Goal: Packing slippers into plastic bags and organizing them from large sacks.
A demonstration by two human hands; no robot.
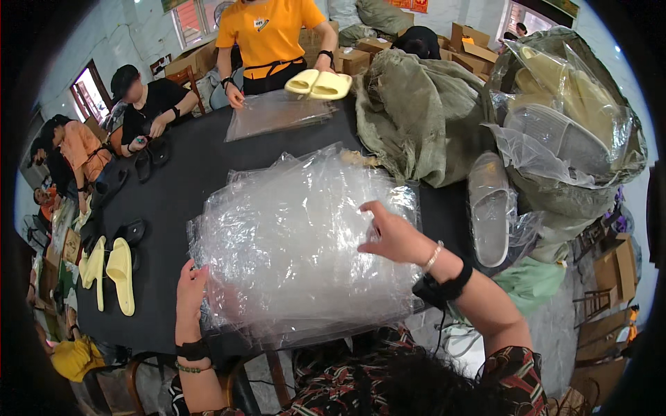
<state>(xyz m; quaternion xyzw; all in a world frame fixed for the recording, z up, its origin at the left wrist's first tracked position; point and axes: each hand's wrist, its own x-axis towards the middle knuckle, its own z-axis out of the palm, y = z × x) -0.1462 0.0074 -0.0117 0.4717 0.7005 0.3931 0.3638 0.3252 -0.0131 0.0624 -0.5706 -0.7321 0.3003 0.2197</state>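
A thick, untidy stack of clear plastic bags (291,243) lies on the black table in front of me, glossy with reflected light. At its left edge my left hand (190,295) is closed on the border of the bags, with some fingers partly hidden. My right hand (394,234) hovers over the right part of the stack, open, thumb and forefinger spread apart and nothing between them. Just right of the stack lies a grey slide sandal (490,211), with clear plastic along its side.
An open green woven sack (555,201) holds bagged yellow and grey slippers; another sack (416,104) slumps beside it. Yellow slippers (120,277) stand at the table's left. Across the table, a person in orange (267,35) handles yellow slippers (320,84) over flat plastic bags (274,116).
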